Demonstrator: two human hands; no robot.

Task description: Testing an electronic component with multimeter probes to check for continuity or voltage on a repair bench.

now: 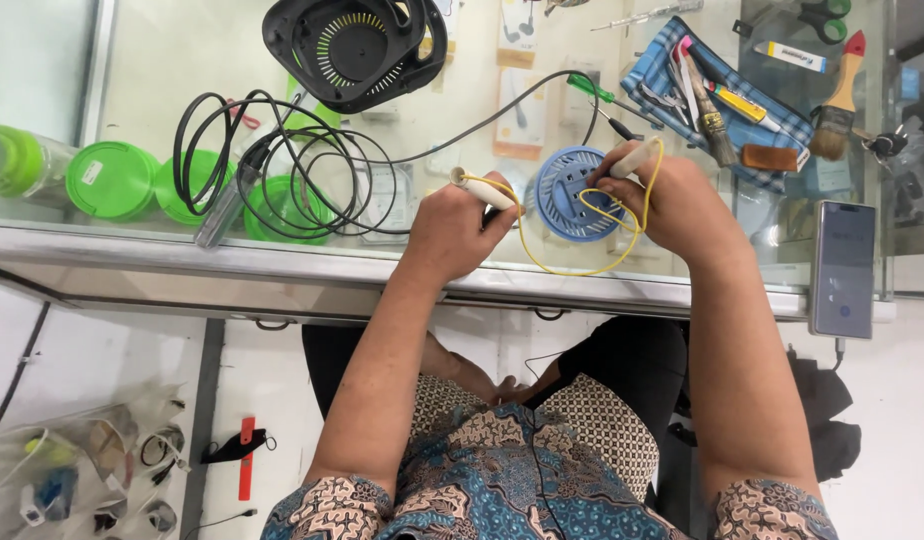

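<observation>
Green lids [112, 178]: round plastic lids at the far left of the glass tabletop [402, 268], well apart from both hands.
Black cable [282, 170]: loose coil, limp and light, lying below the black fan housing [357, 48].
Left hand [454, 228]: closed around a cream probe handle [482, 190], thumb on top, wrist resting near the tabletop's front edge, forearm running straight back to the body.
Yellow wire [572, 268]: thin and floppy, looping from the left probe down toward the edge and up to the right one; it looks light and easy to snag, best steered by the handles, not the wire.
Blue fan part [572, 195]: small round plastic disc with vents, between the hands; likely light, stiff and apt to slide on glass.
Right hand [677, 205]: curled shut on a second cream probe [630, 160], held like a pen, its dark tip angled down at the disc's centre.
Tool pouch [717, 95]: checked blue cloth with brushes, just beyond the right hand.
Phone [842, 268]: flat at the right edge.
</observation>
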